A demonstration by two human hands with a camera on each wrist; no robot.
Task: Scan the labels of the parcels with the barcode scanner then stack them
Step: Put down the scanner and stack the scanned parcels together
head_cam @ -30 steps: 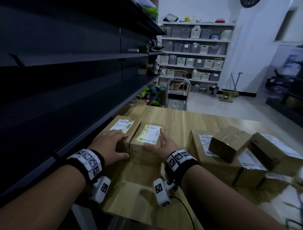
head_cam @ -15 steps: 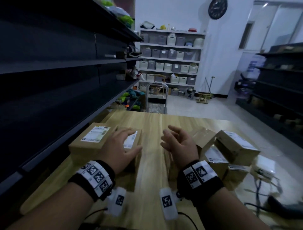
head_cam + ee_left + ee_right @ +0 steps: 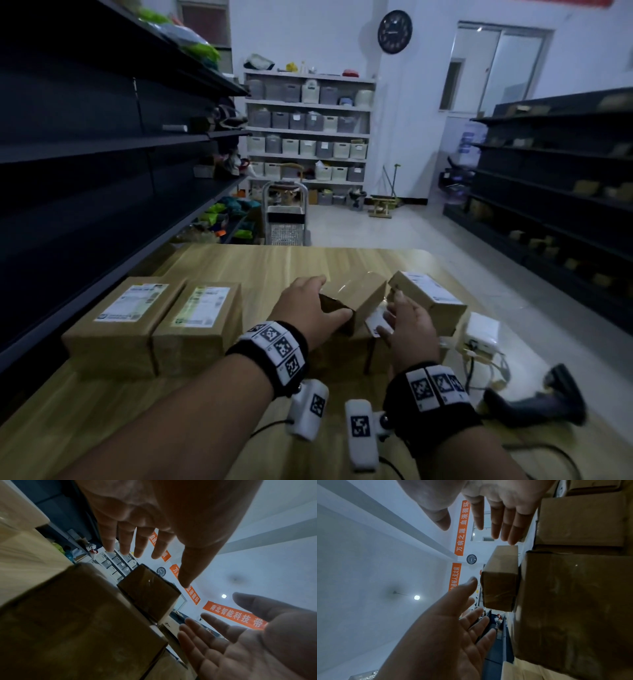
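Two labelled brown parcels (image 3: pixel 133 315) (image 3: pixel 202 318) lie side by side at the table's left, labels up. To their right a small brown parcel (image 3: pixel 363 294) sits tilted on a larger parcel (image 3: pixel 573 608), next to another labelled parcel (image 3: pixel 428 298). My left hand (image 3: pixel 308 301) reaches to the small parcel's left side with fingers straight and spread. My right hand (image 3: pixel 404 318) is at its right side, fingers also straight. In the wrist views both hands flank the small parcel (image 3: pixel 149 592) (image 3: pixel 500 581) with fingertips very close; no grip shows. The black barcode scanner (image 3: pixel 548 401) lies on the table at the right.
The wooden table (image 3: pixel 274 267) butts against dark shelving (image 3: pixel 102 192) on the left. A white box (image 3: pixel 481 330) with cables sits behind the scanner. A trolley (image 3: pixel 286 216) stands beyond the table's far edge, with dark shelves (image 3: pixel 548 178) at the right.
Both hands have left the two labelled parcels at the left and moved right to the small tilted parcel. The scanner has come into view.
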